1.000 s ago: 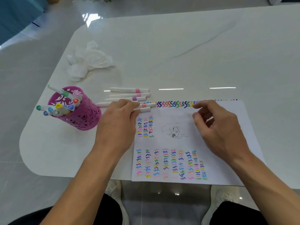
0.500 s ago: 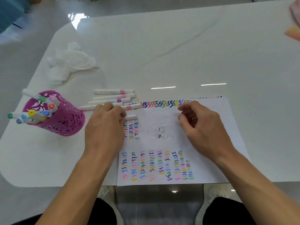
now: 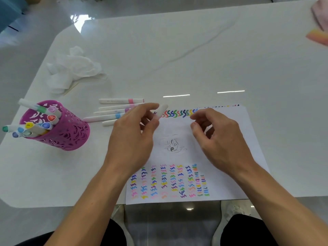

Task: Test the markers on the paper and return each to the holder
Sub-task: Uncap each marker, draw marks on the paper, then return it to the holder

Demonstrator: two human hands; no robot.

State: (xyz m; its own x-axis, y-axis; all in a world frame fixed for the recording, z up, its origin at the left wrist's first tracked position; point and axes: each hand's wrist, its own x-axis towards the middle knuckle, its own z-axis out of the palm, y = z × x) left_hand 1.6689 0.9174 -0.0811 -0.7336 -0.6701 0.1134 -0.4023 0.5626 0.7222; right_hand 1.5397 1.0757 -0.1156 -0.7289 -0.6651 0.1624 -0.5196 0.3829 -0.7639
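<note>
Left hand (image 3: 131,139) fingers pinch white marker (image 3: 162,109) above paper (image 3: 230,157); right hand (image 3: 219,139) fingers loosely curled, holding nothing; holder (image 3: 60,132) left on counter (image 3: 213,59).

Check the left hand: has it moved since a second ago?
Yes. Against the paper, the left hand has shifted right and lifted from the loose markers beside the sheet; it now pinches a white marker.

No legible text: print on top marker (image 3: 115,101) too small (cap-end marks in holder (image 3: 71,134) blurred too).
</note>
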